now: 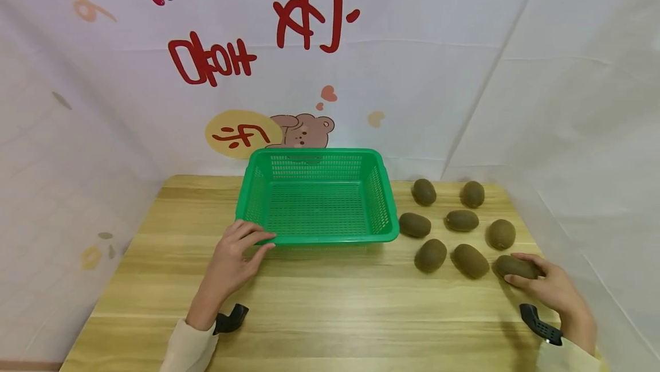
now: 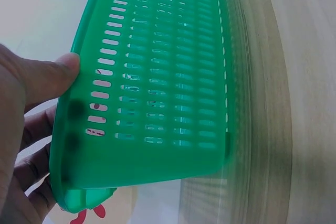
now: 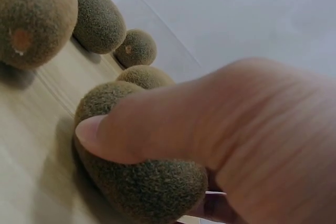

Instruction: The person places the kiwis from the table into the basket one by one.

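Note:
A green plastic basket [image 1: 317, 239] with slotted walls stands at the back middle of the wooden table, nothing in it. My left hand [image 1: 238, 254] pinches its rim at the near left corner. In the left wrist view the thumb [image 2: 67, 69] lies on the outer side of the rim, and the other fingers go over to the inside. At the right edge of the table my right hand [image 1: 554, 286] grips a brown, fuzzy kiwi [image 3: 142, 187] between thumb and fingers. That kiwi lies low at the tabletop, the nearest of the group.
Several more kiwis lie loose right of the basket, among them one kiwi [image 1: 430, 255] near the front and another kiwi [image 1: 472, 194] at the back. A white printed sheet [image 1: 412, 74] hangs behind the table [image 1: 335, 314] and along its sides.

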Demonstrator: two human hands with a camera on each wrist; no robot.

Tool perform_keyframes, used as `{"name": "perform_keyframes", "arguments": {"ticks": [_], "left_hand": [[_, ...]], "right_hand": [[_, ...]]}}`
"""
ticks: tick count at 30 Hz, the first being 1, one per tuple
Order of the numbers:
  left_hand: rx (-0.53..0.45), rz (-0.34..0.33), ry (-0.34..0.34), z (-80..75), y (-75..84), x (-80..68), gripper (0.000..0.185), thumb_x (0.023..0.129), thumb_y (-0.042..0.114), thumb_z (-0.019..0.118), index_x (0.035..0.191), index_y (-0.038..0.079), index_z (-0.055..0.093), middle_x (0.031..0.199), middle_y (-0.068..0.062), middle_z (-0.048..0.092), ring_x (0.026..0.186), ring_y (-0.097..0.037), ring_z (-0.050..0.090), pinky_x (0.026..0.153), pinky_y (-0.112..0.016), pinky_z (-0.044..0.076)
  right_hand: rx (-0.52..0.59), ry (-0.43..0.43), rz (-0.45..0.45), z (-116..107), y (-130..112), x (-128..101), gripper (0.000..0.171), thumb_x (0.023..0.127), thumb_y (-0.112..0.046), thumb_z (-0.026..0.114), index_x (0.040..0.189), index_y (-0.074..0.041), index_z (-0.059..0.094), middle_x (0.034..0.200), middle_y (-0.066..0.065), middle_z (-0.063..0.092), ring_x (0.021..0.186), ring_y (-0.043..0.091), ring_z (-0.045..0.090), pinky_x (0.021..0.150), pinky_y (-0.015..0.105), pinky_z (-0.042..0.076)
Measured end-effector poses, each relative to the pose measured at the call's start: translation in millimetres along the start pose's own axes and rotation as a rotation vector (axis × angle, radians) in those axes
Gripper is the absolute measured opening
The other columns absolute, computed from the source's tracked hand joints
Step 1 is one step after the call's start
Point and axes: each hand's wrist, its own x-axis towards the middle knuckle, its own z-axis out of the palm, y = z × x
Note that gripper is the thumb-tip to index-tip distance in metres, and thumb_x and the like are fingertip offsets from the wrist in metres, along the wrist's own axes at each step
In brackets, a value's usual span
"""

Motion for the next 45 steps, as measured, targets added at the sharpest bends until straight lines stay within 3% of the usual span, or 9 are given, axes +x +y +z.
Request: {"name": "perform_keyframes", "arguments": {"ticks": [4, 7, 10, 12, 15, 24, 31, 40, 45], "left_hand": [[-0.004, 0.012, 0.008, 2.6, 0.0, 2.5, 0.022, 0.078, 0.005, 0.087, 0.099, 0.010, 0.080, 0.097, -0.003, 0.072, 0.093, -0.021, 0.059, 0.083, -0.033, 0.046], [-0.001, -0.006, -0.003, 2.7, 0.6, 3.3, 0.020, 0.080, 0.008, 0.086, 0.100, 0.011, 0.081, 0.098, -0.003, 0.073, 0.094, -0.021, 0.059, 0.085, -0.031, 0.046], [0.001, -0.024, -0.015, 2.4, 0.9, 3.3, 0.019, 0.082, 0.010, 0.086, 0.101, 0.012, 0.081, 0.100, -0.003, 0.073, 0.096, -0.021, 0.059, 0.087, -0.031, 0.046], [0.002, -0.031, -0.018, 2.1, 1.0, 3.4, 0.019, 0.083, 0.010, 0.085, 0.101, 0.012, 0.080, 0.100, -0.002, 0.073, 0.096, -0.021, 0.059, 0.087, -0.031, 0.046], [0.002, -0.042, -0.022, 1.3, 1.2, 3.8, 0.019, 0.084, 0.011, 0.085, 0.102, 0.012, 0.080, 0.101, -0.002, 0.073, 0.097, -0.021, 0.059, 0.087, -0.031, 0.047], [-0.001, -0.062, -0.030, -0.2, 0.7, 2.0, 0.020, 0.084, 0.011, 0.085, 0.103, 0.012, 0.080, 0.101, -0.002, 0.073, 0.098, -0.021, 0.059, 0.088, -0.031, 0.046], [-0.013, -0.072, -0.038, 0.3, 0.3, -0.3, 0.019, 0.085, 0.011, 0.084, 0.104, 0.013, 0.080, 0.102, -0.001, 0.073, 0.098, -0.020, 0.059, 0.088, -0.031, 0.046], [-0.023, -0.050, -0.018, 2.1, -1.8, -1.7, 0.022, 0.082, 0.009, 0.086, 0.103, 0.013, 0.080, 0.101, -0.001, 0.072, 0.097, -0.020, 0.058, 0.087, -0.029, 0.045], [-0.028, -0.045, -0.010, 3.2, -2.9, -1.5, 0.023, 0.081, 0.010, 0.086, 0.103, 0.013, 0.081, 0.100, -0.001, 0.072, 0.096, -0.019, 0.058, 0.087, -0.028, 0.045]], "right_hand": [[-0.010, 0.011, 0.000, -0.3, -0.9, -2.1, 0.082, 0.092, -0.052, 0.074, 0.151, -0.002, 0.046, 0.153, 0.035, 0.041, 0.128, 0.046, 0.048, 0.074, 0.020, 0.042], [-0.018, 0.044, -0.006, -0.3, -2.9, -3.0, 0.080, 0.091, -0.052, 0.075, 0.149, -0.003, 0.049, 0.150, 0.033, 0.046, 0.115, 0.022, 0.055, 0.072, 0.016, 0.041], [-0.016, 0.085, -0.021, -1.0, -5.5, -4.2, 0.076, 0.091, -0.050, 0.076, 0.146, -0.004, 0.052, 0.146, 0.029, 0.051, 0.103, -0.003, 0.049, 0.072, 0.016, 0.041], [-0.009, 0.113, -0.034, -1.7, -6.8, -5.0, 0.073, 0.090, -0.049, 0.077, 0.145, -0.005, 0.054, 0.141, 0.026, 0.055, 0.097, -0.014, 0.044, 0.072, 0.016, 0.040], [0.006, 0.136, -0.048, -2.7, -9.0, -6.3, 0.071, 0.090, -0.046, 0.078, 0.144, -0.005, 0.055, 0.134, 0.022, 0.059, 0.091, -0.019, 0.042, 0.070, 0.015, 0.041], [0.029, 0.173, -0.082, -4.2, -25.4, -4.2, 0.073, 0.090, -0.047, 0.078, 0.146, -0.006, 0.054, 0.122, -0.001, 0.063, 0.091, -0.019, 0.045, 0.069, 0.015, 0.045], [0.050, 0.169, -0.061, -2.2, -34.1, -2.6, 0.077, 0.091, -0.051, 0.075, 0.151, -0.010, 0.049, 0.142, 0.022, 0.055, 0.096, -0.019, 0.041, 0.069, 0.014, 0.046], [0.083, 0.263, -0.108, 7.4, -51.0, 2.2, 0.071, 0.090, -0.048, 0.077, 0.148, -0.014, 0.054, 0.133, 0.006, 0.057, 0.092, -0.016, 0.049, 0.068, 0.016, 0.049], [0.102, 0.310, -0.129, 13.3, -66.7, 6.6, 0.069, 0.090, -0.048, 0.078, 0.148, -0.016, 0.056, 0.139, 0.014, 0.058, 0.093, -0.015, 0.049, 0.068, 0.014, 0.049]]}}
